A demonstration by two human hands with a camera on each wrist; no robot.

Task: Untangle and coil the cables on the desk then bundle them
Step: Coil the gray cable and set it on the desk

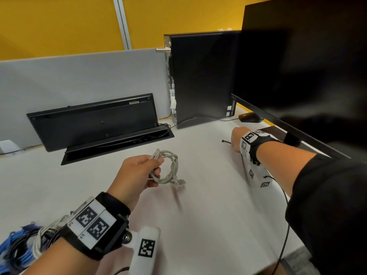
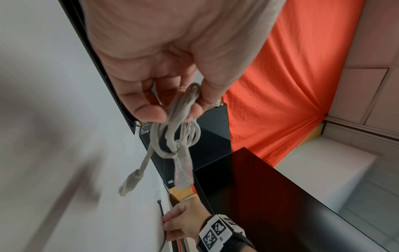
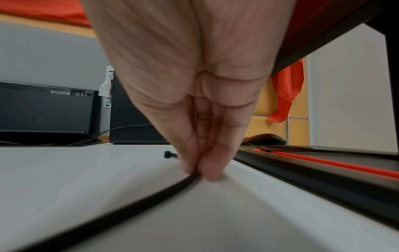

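Observation:
My left hand (image 1: 139,171) (image 2: 172,105) grips a small coil of grey network cable (image 1: 168,169) (image 2: 175,138) just above the white desk (image 1: 198,215); its two clear plugs (image 2: 183,172) hang down. To the right, near the monitor, my right hand (image 1: 237,140) (image 3: 198,170) pinches a thin black zip tie (image 3: 121,206) (image 2: 161,208) against the desk top, thumb and fingers pressed together. The tie's square head (image 1: 223,141) (image 3: 168,154) sticks out to the left of the hand, and its tail runs back under my wrist.
A bundle of blue, grey and black cables (image 1: 17,247) lies at the desk's near left corner. A black keyboard (image 1: 93,120) leans on the grey partition behind an open cable tray (image 1: 119,145). A desktop computer (image 1: 202,78), monitor (image 1: 301,62) and mouse (image 1: 250,117) stand right.

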